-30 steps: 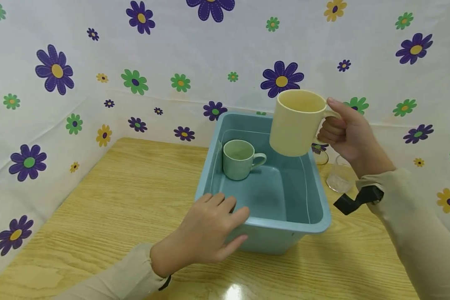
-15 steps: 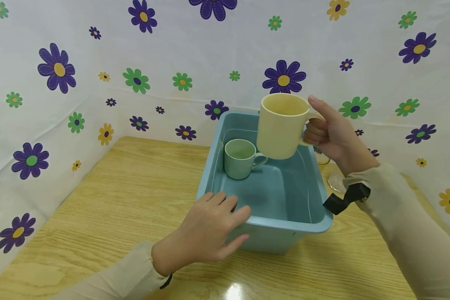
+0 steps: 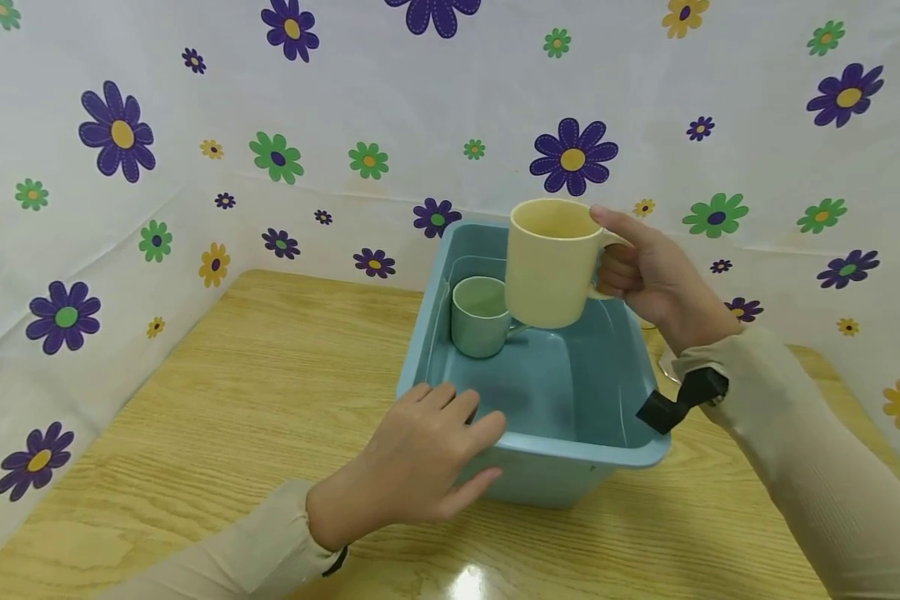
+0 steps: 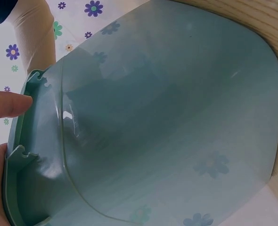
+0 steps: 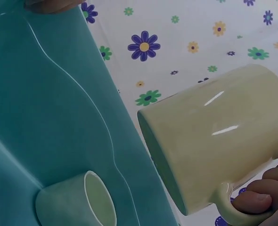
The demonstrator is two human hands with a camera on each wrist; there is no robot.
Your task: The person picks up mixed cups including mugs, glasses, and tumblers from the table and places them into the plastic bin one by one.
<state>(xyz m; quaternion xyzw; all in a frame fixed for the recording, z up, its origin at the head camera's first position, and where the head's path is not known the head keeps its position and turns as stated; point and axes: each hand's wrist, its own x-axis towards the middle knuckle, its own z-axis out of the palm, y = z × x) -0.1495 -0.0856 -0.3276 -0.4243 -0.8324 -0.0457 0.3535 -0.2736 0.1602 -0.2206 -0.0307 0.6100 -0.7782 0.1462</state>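
Observation:
My right hand grips a pale yellow mug by its handle, raised over the blue plastic bin, with the mug's mouth facing up. The right wrist view shows the fingers curled through the handle of the yellow mug. Inside the bin, upright against its left wall, stands a pale green mug, its handle partly hidden behind the yellow one. My left hand holds the bin's near rim, fingers bent over the edge and thumb sticking out along the outside, as the thumb in the left wrist view also shows.
The bin stands on a wood-grain table. Behind it hangs a white sheet printed with flowers. Beyond the bin's right side is a clear glass, mostly hidden by the right wrist.
My right hand has carried the yellow mug leftward and slightly down, from the bin's right side to over its middle, overlapping the green mug's handle. The left hand has stayed on the rim.

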